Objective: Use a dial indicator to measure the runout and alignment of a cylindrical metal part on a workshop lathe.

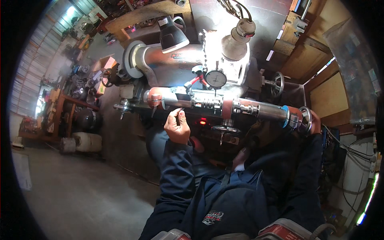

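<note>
My left hand point(178, 129) is raised just below the machine's long horizontal spindle assembly, its thumb and forefinger pinched together. A small dark tip shows at the fingertips, too small to name. At the right end of the assembly, my right hand point(315, 122) is closed around the rim of a metal handwheel point(306, 120), its fingers partly hidden. Between the red-brown clamp point(155, 97) on the left and the handwheel sits a shiny stepped metal shaft point(208, 103). A round dial gauge point(216, 79) stands above this shaft, with its stem pointing down to it.
A bright work lamp point(237, 42) hangs over the machine. Behind the shaft lies a large cylindrical housing point(174, 60) with a black lamp-like head point(173, 35) above it. A lower handwheel point(226, 130) juts out toward me. Loose cables point(352, 150) hang at right.
</note>
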Tool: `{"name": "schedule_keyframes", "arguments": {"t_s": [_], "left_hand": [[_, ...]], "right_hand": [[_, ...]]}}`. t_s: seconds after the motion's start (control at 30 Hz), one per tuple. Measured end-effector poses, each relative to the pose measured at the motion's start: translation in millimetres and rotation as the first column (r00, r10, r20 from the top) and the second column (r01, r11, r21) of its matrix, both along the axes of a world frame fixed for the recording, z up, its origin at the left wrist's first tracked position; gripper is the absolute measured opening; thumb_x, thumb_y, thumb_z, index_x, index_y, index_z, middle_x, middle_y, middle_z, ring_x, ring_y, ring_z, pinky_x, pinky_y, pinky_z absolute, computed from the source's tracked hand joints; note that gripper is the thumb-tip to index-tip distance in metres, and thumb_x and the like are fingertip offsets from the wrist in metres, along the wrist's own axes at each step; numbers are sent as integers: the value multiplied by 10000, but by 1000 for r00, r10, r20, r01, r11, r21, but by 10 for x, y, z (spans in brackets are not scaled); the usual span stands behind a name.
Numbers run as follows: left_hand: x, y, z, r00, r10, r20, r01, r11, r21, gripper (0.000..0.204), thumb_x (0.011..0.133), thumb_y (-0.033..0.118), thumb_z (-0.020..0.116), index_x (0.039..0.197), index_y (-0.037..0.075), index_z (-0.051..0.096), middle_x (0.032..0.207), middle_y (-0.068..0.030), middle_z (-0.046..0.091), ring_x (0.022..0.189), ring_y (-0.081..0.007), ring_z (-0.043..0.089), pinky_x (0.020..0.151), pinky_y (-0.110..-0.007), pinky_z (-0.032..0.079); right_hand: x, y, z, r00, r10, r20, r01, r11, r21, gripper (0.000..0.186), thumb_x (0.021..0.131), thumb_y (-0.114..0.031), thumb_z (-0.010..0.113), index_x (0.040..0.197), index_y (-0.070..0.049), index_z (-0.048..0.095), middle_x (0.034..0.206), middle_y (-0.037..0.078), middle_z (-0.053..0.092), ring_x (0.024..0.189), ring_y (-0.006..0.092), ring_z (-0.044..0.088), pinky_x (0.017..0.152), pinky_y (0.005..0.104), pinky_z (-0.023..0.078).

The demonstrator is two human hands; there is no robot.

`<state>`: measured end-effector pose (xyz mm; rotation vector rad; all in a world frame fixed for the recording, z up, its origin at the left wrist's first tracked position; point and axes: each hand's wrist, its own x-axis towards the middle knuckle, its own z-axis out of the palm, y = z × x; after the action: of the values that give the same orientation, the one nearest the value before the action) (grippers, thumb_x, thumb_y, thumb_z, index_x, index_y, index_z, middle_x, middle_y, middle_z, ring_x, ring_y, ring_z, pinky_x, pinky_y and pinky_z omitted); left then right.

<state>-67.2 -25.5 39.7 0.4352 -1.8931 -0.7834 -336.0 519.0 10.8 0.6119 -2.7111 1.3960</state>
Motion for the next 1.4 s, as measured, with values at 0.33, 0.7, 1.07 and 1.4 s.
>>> {"name": "schedule_keyframes", "arguments": {"t_s": [0.33, 0.7, 1.07, 1.4], "left_hand": [[37, -25, -57, 1000, 5, 10, -5, 1000, 24, 115, 910, 83, 651, 981, -7, 662, 758, -71, 670, 636, -127, 603, 610, -262, 488], [12, 71, 70, 1000, -26, 7, 26, 999, 19, 108, 892, 83, 657, 956, -4, 652, 839, -123, 684, 752, -222, 664, 711, -314, 515], [-51, 130, 124, 999, -47, -28, 47, 999, -8, 52, 875, 54, 648, 906, 16, 631, 787, -120, 644, 711, -273, 646, 670, -342, 514], [-43, 254, 315, 993, -113, -32, 110, 990, -91, 43, 884, 50, 661, 922, 29, 656, 809, -90, 616, 628, -204, 582, 570, -312, 469]], "right_hand": [[910, -12, 847, 931, -13, 365, 33, 998, -48, 188, 948, -146, 587, 1016, 12, 664, 934, 33, 668, 875, 111, 598, 799, 265, 471], [198, -290, 276, 964, -4, 264, 38, 992, -124, 178, 919, -149, 623, 995, -7, 698, 923, 24, 689, 879, 141, 608, 791, 318, 486], [491, -361, 1128, 977, -39, 212, 39, 999, 8, 249, 894, -223, 659, 975, 10, 691, 846, 81, 678, 867, 134, 613, 764, 275, 466], [797, -301, 754, 961, -31, 276, -69, 936, 346, 255, 938, -174, 591, 1047, 48, 651, 908, 96, 703, 853, 163, 647, 775, 313, 501]]}}
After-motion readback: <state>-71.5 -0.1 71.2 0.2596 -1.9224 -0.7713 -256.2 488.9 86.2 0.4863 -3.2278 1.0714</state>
